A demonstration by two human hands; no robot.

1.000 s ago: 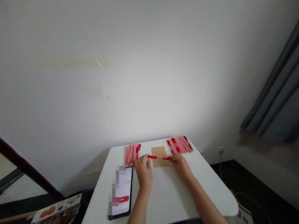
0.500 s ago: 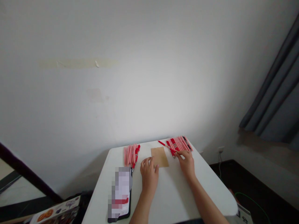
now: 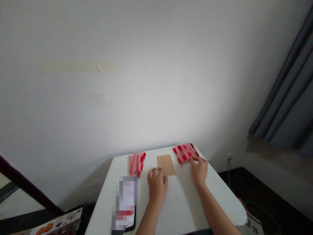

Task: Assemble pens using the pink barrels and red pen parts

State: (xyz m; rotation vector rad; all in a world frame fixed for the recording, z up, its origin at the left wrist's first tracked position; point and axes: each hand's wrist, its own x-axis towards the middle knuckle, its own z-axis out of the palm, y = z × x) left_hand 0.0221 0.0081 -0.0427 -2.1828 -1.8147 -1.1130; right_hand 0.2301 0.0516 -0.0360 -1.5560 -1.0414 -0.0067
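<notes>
My left hand [image 3: 156, 182] rests on the white table [image 3: 176, 199] with its fingers loosely curled, holding nothing, its fingertips at the near edge of a small brown card [image 3: 166, 164]. My right hand [image 3: 199, 169] lies on the table with its fingers stretched onto the near ends of a row of red pens [image 3: 185, 152] at the far right. A second bunch of pink and red pens [image 3: 136, 161] lies at the far left, apart from both hands.
A phone [image 3: 126, 204] lies near the table's left front edge. The table stands against a white wall. A printed box [image 3: 57, 225] sits on the floor at the left, a grey curtain [image 3: 288, 101] hangs at the right, and a green cable [image 3: 262, 212] runs on the dark floor.
One second ago both hands held a red pen over the card. My right hand carried it to the right-hand row and let go; my left hand let go and settled by the card.
</notes>
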